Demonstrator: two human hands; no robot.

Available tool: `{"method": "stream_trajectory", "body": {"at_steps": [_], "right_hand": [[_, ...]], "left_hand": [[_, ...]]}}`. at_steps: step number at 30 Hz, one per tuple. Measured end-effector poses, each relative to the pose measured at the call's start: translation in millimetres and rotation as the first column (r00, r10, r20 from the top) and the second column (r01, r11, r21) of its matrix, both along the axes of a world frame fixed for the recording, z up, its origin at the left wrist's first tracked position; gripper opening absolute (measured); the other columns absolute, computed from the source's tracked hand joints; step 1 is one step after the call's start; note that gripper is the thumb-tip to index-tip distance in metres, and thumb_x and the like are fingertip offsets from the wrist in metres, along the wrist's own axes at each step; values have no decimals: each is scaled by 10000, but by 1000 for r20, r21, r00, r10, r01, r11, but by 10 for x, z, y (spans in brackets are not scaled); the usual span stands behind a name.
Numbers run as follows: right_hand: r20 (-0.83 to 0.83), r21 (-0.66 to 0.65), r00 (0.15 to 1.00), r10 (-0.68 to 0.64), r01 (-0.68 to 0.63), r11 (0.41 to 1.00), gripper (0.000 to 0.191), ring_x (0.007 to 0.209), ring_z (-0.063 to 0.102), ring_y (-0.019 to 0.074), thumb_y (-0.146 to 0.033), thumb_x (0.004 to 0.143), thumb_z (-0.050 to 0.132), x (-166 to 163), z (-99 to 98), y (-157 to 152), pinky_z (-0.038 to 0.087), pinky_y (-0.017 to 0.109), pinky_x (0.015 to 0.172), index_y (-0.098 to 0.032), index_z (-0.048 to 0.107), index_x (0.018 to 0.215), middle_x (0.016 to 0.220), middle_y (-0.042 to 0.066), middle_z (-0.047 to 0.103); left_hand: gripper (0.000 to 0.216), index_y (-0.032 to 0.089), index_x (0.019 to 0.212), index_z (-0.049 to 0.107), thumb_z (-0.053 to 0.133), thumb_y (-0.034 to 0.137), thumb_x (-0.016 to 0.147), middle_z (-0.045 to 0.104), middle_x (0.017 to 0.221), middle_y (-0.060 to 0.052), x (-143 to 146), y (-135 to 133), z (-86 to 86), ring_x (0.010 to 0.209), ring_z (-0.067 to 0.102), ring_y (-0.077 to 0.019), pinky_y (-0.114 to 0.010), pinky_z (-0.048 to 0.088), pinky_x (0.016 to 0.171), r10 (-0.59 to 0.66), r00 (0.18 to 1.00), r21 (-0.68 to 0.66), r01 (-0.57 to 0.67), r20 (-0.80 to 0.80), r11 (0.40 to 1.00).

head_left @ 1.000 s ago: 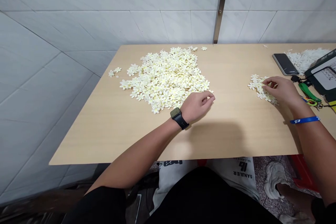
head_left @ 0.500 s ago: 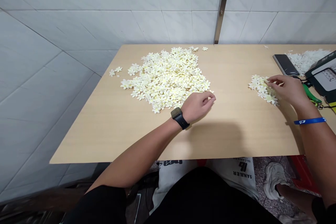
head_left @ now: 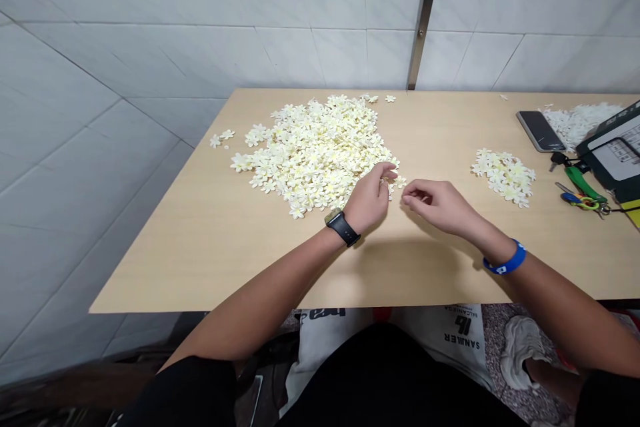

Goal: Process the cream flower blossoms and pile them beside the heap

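A big heap of pale yellow-white fabric flowers (head_left: 315, 150) lies on the wooden table (head_left: 210, 253). My left hand (head_left: 367, 199), with a black watch on the wrist, rests at the heap's near right edge, fingers pinched on a flower. My right hand (head_left: 435, 203), wearing a blue wristband, hovers just to its right with fingers curled together; nothing shows in them. A small separate pile of flowers (head_left: 504, 175) lies further right, apart from both hands.
A phone (head_left: 540, 130), a white pile of flower pieces (head_left: 575, 121), a dark box (head_left: 613, 150), keys and a green-handled tool (head_left: 580, 188) crowd the table's right end. Tiled walls close the back and left. A few stray flowers (head_left: 220, 139) lie far left.
My right hand left the small pile on the right and swung left to beside my left hand. The left hand shifted slightly toward the heap's edge.
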State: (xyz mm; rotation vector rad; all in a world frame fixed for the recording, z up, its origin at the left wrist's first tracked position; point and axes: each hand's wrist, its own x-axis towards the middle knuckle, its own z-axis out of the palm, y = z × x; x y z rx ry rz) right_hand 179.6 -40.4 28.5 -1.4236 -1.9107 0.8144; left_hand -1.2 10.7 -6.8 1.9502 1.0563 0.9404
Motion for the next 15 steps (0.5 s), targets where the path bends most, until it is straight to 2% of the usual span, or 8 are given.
{"method": "stream_trajectory", "body": {"at_steps": [3,6,11,15], "right_hand": [[-167,21,985,-32,35,999,114,821,703,175,-240,900,606,-192,-114,132,538,314,755,-218,711,940,901,26,766],[-345,-24,936,-67,63,998,113,885,718,187,-278,890,650,-221,-252,225,561,329,816,-200,698,956,947,49,770],[-478,-100,872,-106,66,993,124,841,712,194,-306,831,720,-184,-372,241,566,324,772,-185,702,853,848,47,760],[-604,-206,780,-165,47,977,284,755,706,187,-450,767,802,-139,-356,230,587,330,716,-180,735,825,784,48,751]], "left_hand": [[443,156,1352,515,431,84,923,643,1372,-154,0,10,-44,1287,616,-247,-424,530,1030,6,1000,165,-2,-27,986],[496,133,1397,505,426,64,912,614,1416,-169,1,6,-74,1288,612,-248,-441,511,1086,-42,995,250,62,-87,966],[531,136,1457,470,437,62,932,619,1424,-156,21,-17,-111,1310,608,-237,-416,509,1117,-151,980,266,181,-130,947],[426,162,1380,549,516,129,956,668,1348,-131,33,1,-100,1201,667,-214,-364,565,1036,-154,986,233,164,-60,959]]}}
